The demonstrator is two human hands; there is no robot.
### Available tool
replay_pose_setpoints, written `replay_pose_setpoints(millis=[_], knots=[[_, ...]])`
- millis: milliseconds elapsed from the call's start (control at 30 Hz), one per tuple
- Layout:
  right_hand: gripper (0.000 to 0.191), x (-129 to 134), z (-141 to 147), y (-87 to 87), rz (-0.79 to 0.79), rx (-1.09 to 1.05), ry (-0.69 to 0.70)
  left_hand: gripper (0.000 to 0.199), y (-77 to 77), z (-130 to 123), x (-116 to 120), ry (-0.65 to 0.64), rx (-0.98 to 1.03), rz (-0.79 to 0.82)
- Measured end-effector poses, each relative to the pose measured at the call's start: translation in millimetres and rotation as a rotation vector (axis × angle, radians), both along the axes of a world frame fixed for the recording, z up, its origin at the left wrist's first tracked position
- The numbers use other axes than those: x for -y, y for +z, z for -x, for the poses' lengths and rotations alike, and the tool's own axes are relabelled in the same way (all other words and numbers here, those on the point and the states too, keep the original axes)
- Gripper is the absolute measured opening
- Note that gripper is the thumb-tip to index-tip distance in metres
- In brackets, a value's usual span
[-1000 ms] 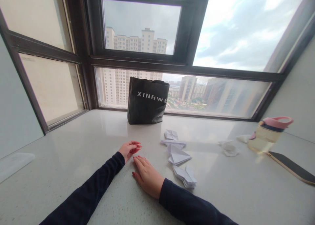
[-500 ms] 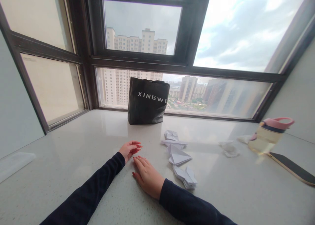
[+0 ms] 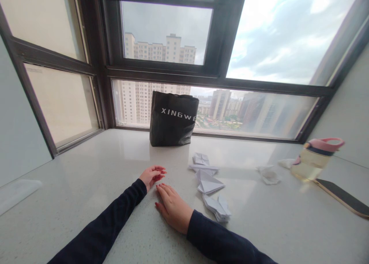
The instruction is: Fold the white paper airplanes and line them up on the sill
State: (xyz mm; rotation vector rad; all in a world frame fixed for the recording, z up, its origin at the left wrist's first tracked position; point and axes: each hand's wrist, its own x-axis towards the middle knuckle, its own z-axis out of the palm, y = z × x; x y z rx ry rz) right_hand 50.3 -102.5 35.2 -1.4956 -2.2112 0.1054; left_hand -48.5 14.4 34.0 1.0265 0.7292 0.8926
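Observation:
My left hand (image 3: 152, 176) rests on the white speckled countertop (image 3: 86, 179), fingers loosely curved and a little apart, with nothing in it. Just nearer to me, my right hand (image 3: 173, 208) lies palm down, thumb apart from the fingers, also holding nothing. The two hands are close together. Right of them is a row of folded white papers: a square piece (image 3: 201, 158) at the back, a flat piece (image 3: 204, 169), a pointed piece (image 3: 210, 182), and a thicker stack (image 3: 218, 207) nearest my right sleeve.
A black bag (image 3: 173, 119) stands by the window behind my hands. At the right are crumpled tissue (image 3: 268, 175), a bottle with a pink lid (image 3: 314, 160) and a dark phone (image 3: 343, 196). A whitish translucent object (image 3: 19, 192) lies at the left edge.

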Motion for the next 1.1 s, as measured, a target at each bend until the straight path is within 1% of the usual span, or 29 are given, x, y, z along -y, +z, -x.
replay_pose_setpoints(millis=[200,600,1100], knots=[[0.042,0.0,-0.4,-1.9,-0.019,-0.001,-0.001,0.012,0.5,0.2,0.1,-0.003,0.006,0.006],[0.042,0.9,0.0,1.3,-0.002,0.007,0.005,0.013,-0.3,0.1,-0.7,-0.006,0.012,0.013],[0.041,-0.3,-0.3,-2.7,-0.038,0.005,0.009,0.010,-0.3,0.2,-0.5,-0.001,0.008,0.011]])
